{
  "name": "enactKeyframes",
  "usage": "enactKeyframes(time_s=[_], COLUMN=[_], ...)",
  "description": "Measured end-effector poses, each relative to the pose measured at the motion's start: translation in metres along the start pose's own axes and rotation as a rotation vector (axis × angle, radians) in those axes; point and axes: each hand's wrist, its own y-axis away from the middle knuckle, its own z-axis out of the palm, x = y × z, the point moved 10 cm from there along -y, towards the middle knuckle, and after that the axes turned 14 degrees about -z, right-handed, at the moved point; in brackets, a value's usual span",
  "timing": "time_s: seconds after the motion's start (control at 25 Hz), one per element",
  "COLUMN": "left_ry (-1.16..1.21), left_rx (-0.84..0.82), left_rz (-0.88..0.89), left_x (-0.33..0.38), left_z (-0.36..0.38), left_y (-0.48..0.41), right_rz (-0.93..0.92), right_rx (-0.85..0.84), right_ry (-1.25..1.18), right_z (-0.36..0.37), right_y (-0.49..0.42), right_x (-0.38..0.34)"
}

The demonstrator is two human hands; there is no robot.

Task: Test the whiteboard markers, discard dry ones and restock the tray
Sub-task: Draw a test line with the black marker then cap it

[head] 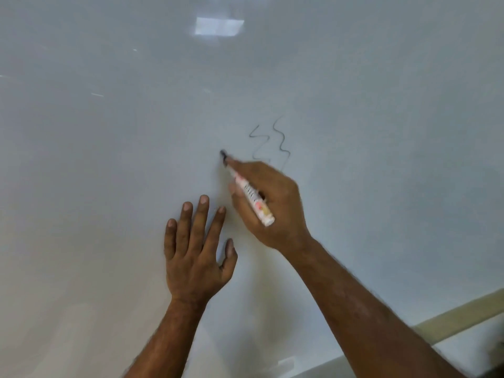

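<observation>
Head view: the only camera, looking down along the whiteboard (pixel 109 132) at both hands.
Right hand (pixel 270 203): gripping the marker (pixel 251 195) in a writing hold, with the fingers curling round the barrel and the index finger lying along it toward the nib.
Marker: white barrel with a printed label, uncapped. The dark nib (pixel 223 154) is sitting at the board surface; blur is hiding whether it is touching or just off.
Left hand (pixel 196 252): lying flat on the board with fingers straight and spread, holding nothing, bracing just below and left of the nib.
Squiggles (pixel 272 143): two thin wavy lines sitting up and right of the nib. The left one is reading fainter, the right one darker.
Step in hand: probably a test stroke with this marker, starting on bare board left of the squiggles.
Stroke placement: the person should be running the new line apart from the existing marks, so its ink is getting judged on its own.
Stroke form: a long continuous wave is telling more than a dab, since a dry nib is likely fading partway along.
Pressure: light and even is working best; hard pressing could be masking a weak nib and crushing it.
Bracing: the flat left hand is steadying the board, but its fingertips are sitting near the stroke path and could be smearing wet ink.
Verdict check: glare (pixel 219 26) is washing out the upper board, so the line should be read low, near the hands.
Tray: not identifiable here. A tan strip (pixel 463 317) is showing at lower right, and whether it is frame or tray, cannot tell.
</observation>
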Motion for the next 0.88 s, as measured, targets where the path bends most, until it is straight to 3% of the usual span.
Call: enactKeyframes(time_s=[0.08, 0.2, 0.32, 0.4, 0.56, 0.76, 0.88], left_ry=[0.000, -0.019, -0.018, -0.012, -0.005, -0.058, -0.030], left_rx=[-0.004, -0.008, -0.018, -0.023, -0.127, -0.304, -0.334], left_rz=[0.008, 0.011, 0.009, -0.001, -0.090, -0.055, -0.081], left_x=[0.000, -0.002, -0.002, -0.002, -0.004, -0.008, -0.005], left_z=[0.001, 0.003, 0.004, 0.003, 0.012, 0.023, 0.018], left_y=[0.000, 0.003, 0.003, 0.003, 0.032, 0.089, 0.091], right_rz=[-0.036, 0.060, 0.039, 0.134, 0.167, 0.449, 0.746], right_rx=[-0.069, -0.015, -0.179, -0.138, -0.223, -0.143, 0.115], right_ry=[0.065, 0.027, 0.073, 0.054, 0.112, -0.123, -0.504], right_z=[0.007, -0.002, 0.012, 0.007, 0.010, 0.003, -0.003], right_y=[0.022, 0.055, 0.083, 0.099, 0.127, 0.158, 0.187], right_x=[-0.005, 0.002, -0.007, -0.002, -0.006, 0.000, 0.002])
